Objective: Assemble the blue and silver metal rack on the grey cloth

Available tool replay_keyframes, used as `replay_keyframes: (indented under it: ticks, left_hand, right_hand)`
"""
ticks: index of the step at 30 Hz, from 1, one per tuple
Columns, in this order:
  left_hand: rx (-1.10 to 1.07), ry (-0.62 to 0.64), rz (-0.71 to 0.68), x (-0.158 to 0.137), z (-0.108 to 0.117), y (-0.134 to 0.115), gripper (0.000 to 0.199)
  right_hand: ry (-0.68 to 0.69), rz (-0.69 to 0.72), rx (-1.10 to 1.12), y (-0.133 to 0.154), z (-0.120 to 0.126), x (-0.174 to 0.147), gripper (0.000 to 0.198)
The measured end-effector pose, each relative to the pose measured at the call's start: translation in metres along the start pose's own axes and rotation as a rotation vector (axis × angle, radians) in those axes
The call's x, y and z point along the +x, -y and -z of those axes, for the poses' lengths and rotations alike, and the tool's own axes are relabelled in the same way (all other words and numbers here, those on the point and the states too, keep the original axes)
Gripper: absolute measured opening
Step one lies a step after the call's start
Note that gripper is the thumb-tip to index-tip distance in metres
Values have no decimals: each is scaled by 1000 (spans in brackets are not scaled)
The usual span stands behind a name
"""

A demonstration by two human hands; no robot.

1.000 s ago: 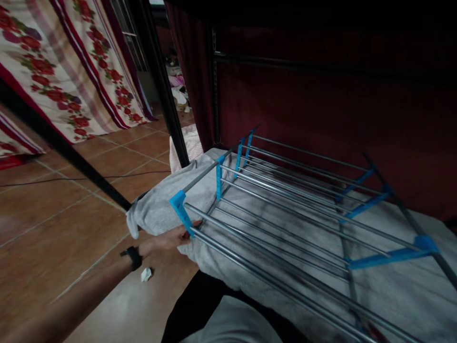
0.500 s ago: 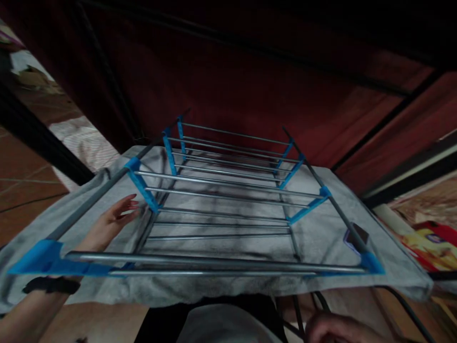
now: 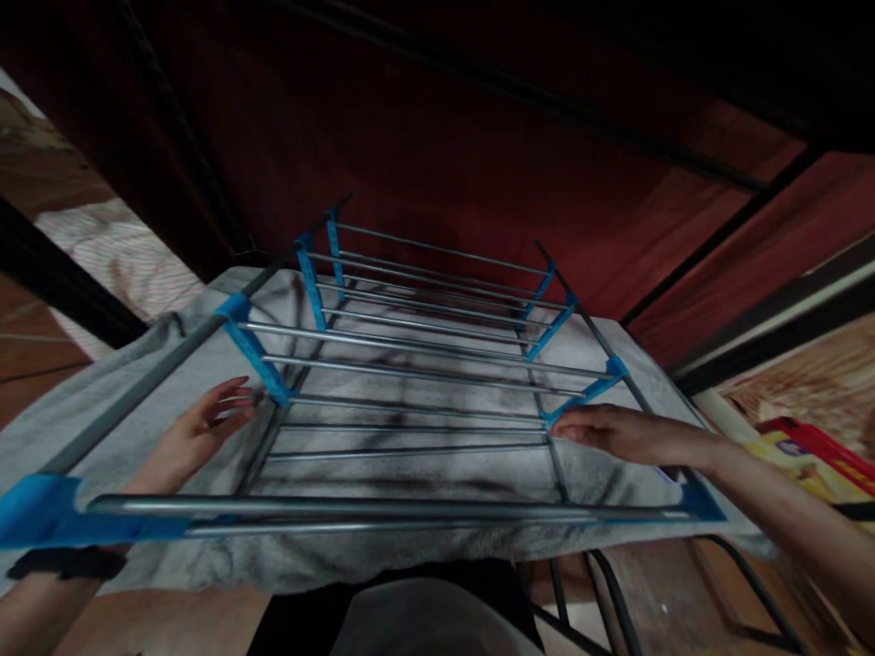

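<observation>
No readable text, label, brand, number or sign anywhere. Only candidate: a red and yellow package (image 3: 807, 451) at the right edge, beyond the right corner of the drying rack (image 3: 424, 364), bearing a small dark mark too blurred to read. Nothing printed on the grey towel (image 3: 410, 474) under the rack's rails, nor on the dark wristband (image 3: 65, 562) at the lower left corner.

Drying rack (image 3: 424, 364) under (seemingly damp) grey towel (image 3: 424, 474)
</observation>
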State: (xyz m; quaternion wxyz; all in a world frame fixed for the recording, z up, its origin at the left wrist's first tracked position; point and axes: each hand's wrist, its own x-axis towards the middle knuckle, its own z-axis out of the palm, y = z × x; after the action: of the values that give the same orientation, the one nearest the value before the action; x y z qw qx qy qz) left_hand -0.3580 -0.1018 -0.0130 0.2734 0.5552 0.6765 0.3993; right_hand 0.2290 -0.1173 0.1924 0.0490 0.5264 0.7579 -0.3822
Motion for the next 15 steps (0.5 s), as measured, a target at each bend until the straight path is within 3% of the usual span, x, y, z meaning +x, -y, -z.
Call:
replay_keyframes:
  ticks: [5,10,15]
  left_hand:
    - [-219,17,41,2,-10,-3,82]
    - [-224,-12,-13,-1,-27,8,66]
    - [-144,-15,-17,-16,-23,24,47]
  right_hand:
    - [125,102,-76,-7,-26,55,36]
    - [222,254,-276,16,-70,107,34]
    - [191,344,-446,31,-118,159,36]
